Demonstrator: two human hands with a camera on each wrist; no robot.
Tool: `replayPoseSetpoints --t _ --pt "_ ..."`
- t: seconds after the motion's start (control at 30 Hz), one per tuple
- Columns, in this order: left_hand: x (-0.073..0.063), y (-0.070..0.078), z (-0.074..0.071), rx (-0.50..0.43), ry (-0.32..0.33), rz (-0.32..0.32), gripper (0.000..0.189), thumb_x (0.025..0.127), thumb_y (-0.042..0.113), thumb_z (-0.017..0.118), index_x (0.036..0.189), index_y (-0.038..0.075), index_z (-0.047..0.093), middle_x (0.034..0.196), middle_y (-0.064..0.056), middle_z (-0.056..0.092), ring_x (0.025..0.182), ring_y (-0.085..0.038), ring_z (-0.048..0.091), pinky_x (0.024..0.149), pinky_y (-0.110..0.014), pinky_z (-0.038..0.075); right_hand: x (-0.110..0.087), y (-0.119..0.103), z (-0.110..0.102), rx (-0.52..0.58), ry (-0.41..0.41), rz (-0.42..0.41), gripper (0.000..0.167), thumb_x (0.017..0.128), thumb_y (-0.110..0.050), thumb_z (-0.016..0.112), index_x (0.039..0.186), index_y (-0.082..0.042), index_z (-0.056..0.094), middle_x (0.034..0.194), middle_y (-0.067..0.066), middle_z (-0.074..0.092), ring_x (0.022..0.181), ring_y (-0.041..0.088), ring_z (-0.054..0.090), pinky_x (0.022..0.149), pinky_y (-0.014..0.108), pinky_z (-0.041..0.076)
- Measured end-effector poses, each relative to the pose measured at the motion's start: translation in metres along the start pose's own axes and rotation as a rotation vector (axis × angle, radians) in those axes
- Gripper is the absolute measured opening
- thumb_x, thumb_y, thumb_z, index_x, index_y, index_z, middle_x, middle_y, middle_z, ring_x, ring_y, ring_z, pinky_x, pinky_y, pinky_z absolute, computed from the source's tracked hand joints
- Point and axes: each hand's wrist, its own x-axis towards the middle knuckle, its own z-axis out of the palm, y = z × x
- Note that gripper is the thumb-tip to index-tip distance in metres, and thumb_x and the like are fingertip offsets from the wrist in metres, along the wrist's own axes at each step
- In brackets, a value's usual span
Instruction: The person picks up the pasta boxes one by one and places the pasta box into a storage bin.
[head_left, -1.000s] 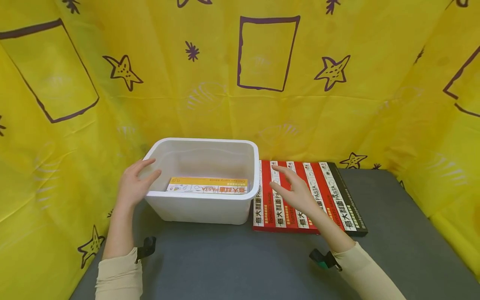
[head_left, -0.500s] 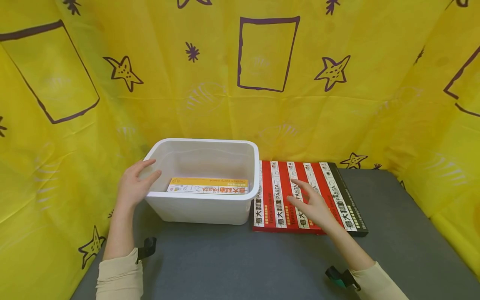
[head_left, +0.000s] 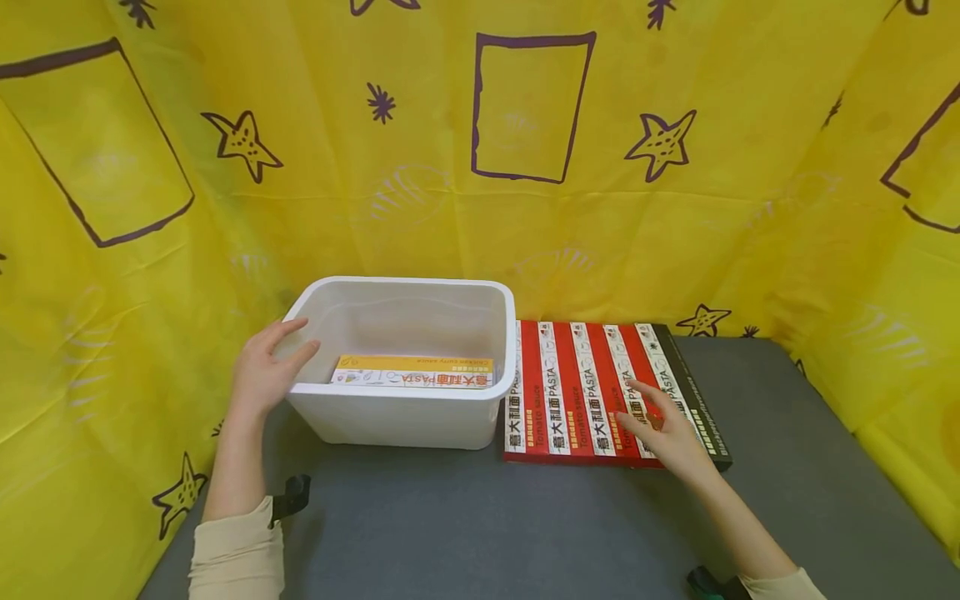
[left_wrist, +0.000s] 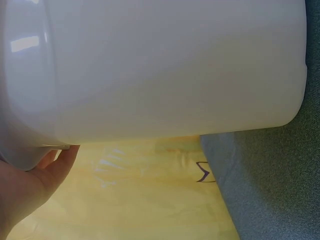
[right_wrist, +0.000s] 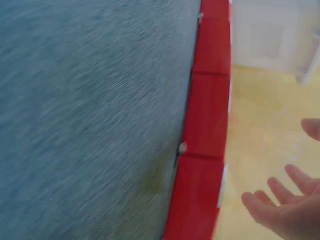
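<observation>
A person's left hand (head_left: 264, 371) grips the rim of a white bin (head_left: 397, 422), left of center in the frame, with a yellow-and-white pasta box (head_left: 416, 372) inside. The right hand (head_left: 671, 435), fingers loose and parted, hangs over red-and-white pasta boxes (head_left: 588, 392) lying side by side at center right on a gray tabletop (head_left: 450, 525).
</observation>
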Motion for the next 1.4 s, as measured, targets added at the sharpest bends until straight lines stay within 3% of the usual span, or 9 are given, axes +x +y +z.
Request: replayPoseSetpoints --t 0.3,0.5,0.8,0.93,1.17,1.4 --pt "0.000 0.001 0.000 0.002 -0.007 -0.004 0.056 0.096 0.034 0.061 0.141 0.004 0.051 0.148 -0.028 0.037 0.135 -0.050 0.031 0.105 -0.068 0.025 -0.016 0.018 -0.020 -0.065 0.069 0.094 0.066 0.092 -0.027 0.068 0.147 -0.005 0.039 0.148 0.026 0.033 0.134 0.044 0.032 0.105 0.062 0.034" --pt "0.000 0.001 0.000 0.001 -0.007 -0.003 0.056 0.095 0.034 0.061 0.141 0.004 0.051 0.148 -0.028 0.038 0.134 -0.050 0.032 0.104 -0.068 0.025 -0.026 0.032 -0.033 -0.123 0.130 0.052 0.065 0.090 -0.025 0.070 0.143 0.000 0.041 0.145 0.030 0.033 0.131 0.047 0.032 0.098 0.066 0.036" --pt "0.000 0.000 -0.001 0.002 -0.017 -0.025 0.057 0.095 0.036 0.061 0.142 0.006 0.050 0.151 -0.028 0.033 0.138 -0.049 0.026 0.107 -0.069 0.020 -0.037 0.056 -0.048 -0.203 0.199 0.040 0.065 0.088 -0.023 0.070 0.139 0.006 0.042 0.141 0.035 0.035 0.127 0.057 0.027 0.094 0.074 0.023" --pt "0.000 0.000 -0.001 0.008 -0.016 -0.021 0.057 0.096 0.037 0.060 0.142 0.006 0.050 0.150 -0.028 0.034 0.137 -0.050 0.029 0.106 -0.069 0.022 -0.039 0.062 -0.051 -0.205 0.179 0.070 0.071 0.087 -0.022 0.071 0.141 0.010 0.037 0.140 0.038 0.032 0.127 0.058 0.026 0.095 0.073 0.025" --pt "-0.001 0.000 0.000 0.008 -0.014 -0.012 0.057 0.095 0.036 0.061 0.141 0.005 0.051 0.149 -0.028 0.035 0.136 -0.050 0.029 0.106 -0.068 0.023 -0.039 0.068 -0.059 -0.219 0.076 0.196 0.088 0.089 -0.032 0.069 0.146 0.014 0.020 0.142 0.044 0.021 0.126 0.056 0.028 0.094 0.069 0.030" --pt "0.000 -0.001 0.000 0.014 0.004 0.017 0.054 0.095 0.033 0.062 0.139 0.003 0.052 0.146 -0.027 0.041 0.133 -0.049 0.034 0.105 -0.067 0.026 -0.037 0.075 -0.063 -0.219 -0.013 0.226 0.095 0.091 -0.035 0.066 0.144 0.021 0.012 0.138 0.047 0.025 0.123 0.059 0.035 0.096 0.066 0.035"
